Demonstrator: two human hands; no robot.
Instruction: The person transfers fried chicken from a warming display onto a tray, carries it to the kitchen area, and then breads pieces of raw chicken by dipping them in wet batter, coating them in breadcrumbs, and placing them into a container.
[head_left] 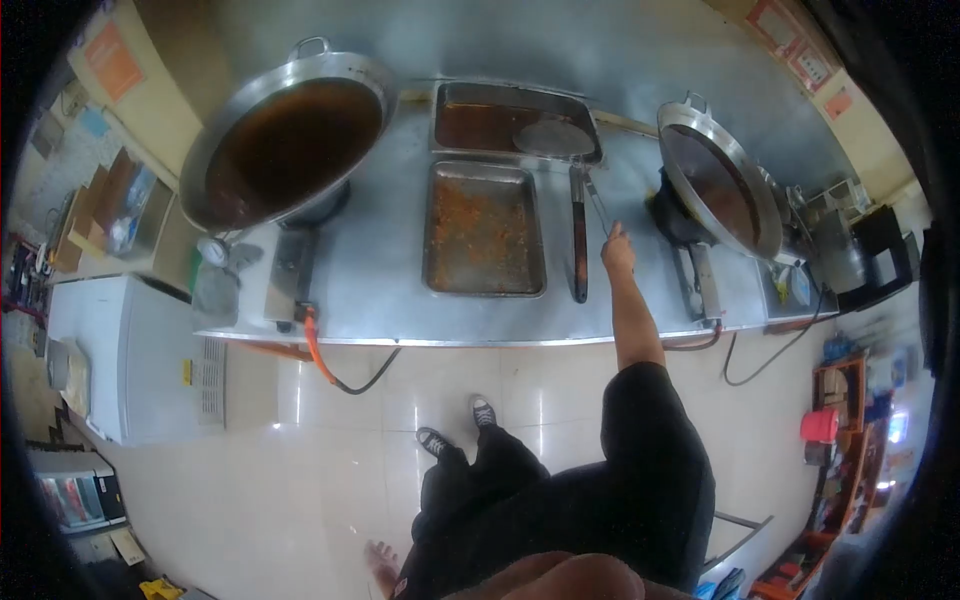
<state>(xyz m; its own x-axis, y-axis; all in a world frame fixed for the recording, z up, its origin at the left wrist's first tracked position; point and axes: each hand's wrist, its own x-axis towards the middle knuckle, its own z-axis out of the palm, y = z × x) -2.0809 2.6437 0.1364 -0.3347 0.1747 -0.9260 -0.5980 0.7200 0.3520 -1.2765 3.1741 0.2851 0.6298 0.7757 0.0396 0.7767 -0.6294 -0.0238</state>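
Observation:
My right hand (pixel 619 250) is closed around the thin handle of a skimmer with a round mesh head (pixel 553 138). That head is over the far metal tray (pixel 440 120), which contains brown liquid; whether it touches the liquid I cannot tell. Left of my hand, a long utensil with a dark handle (pixel 580 250) lies on the metal counter, its far end near the tray. Closer to me is a second, shallow tray (pixel 540 270) with orange-brown residue on its bottom. My left hand (pixel 381 562) hangs low by my body, fingers apart and holding nothing.
A large wok (pixel 193 190) of dark liquid stands on a burner at the left, another wok (pixel 767 215) at the right. An orange hose (pixel 316 345) hangs off the counter's front edge (pixel 480 342). A white chest freezer (pixel 95 350) stands at the left.

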